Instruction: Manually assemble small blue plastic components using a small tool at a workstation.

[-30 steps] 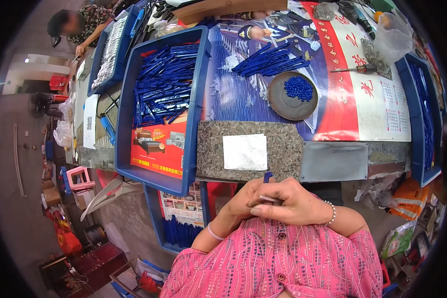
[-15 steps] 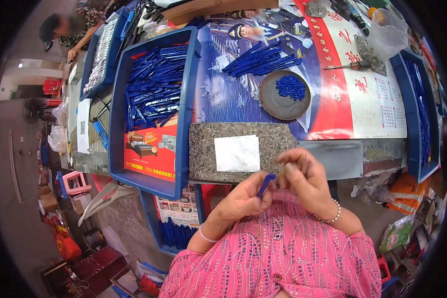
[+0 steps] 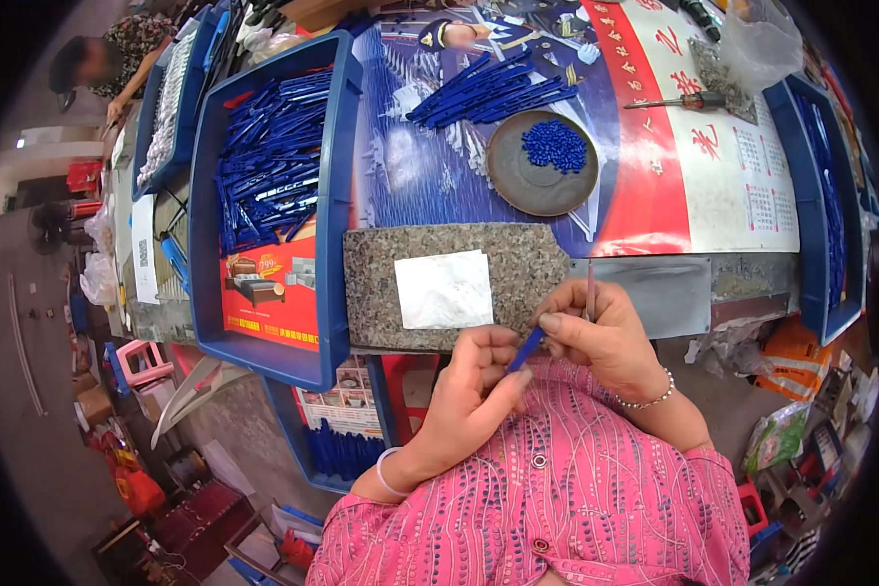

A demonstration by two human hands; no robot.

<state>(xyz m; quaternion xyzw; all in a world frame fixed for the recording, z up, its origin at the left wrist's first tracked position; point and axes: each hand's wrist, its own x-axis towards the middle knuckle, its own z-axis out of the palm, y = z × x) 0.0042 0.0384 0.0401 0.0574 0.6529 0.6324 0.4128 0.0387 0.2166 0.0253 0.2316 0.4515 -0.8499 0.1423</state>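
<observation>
I hold a short blue pen part [image 3: 525, 349] pinched between the fingers of my left hand [image 3: 471, 389], just in front of my chest, over the near edge of the table. My right hand [image 3: 601, 337] closes on its upper end with thumb and forefinger, and it also grips a thin grey rod [image 3: 590, 291] that stands up out of the fist; I think it is a small tool, but it is too slim to be sure. Both hands touch the blue part. Just beyond them lies a speckled stone slab [image 3: 518, 266] with a white sheet [image 3: 444, 289] on it. Further off sits a round dish [image 3: 518, 181] holding small blue caps [image 3: 555, 146], and to my left a blue tray [image 3: 334, 210] full of blue pen barrels [image 3: 269, 161].
</observation>
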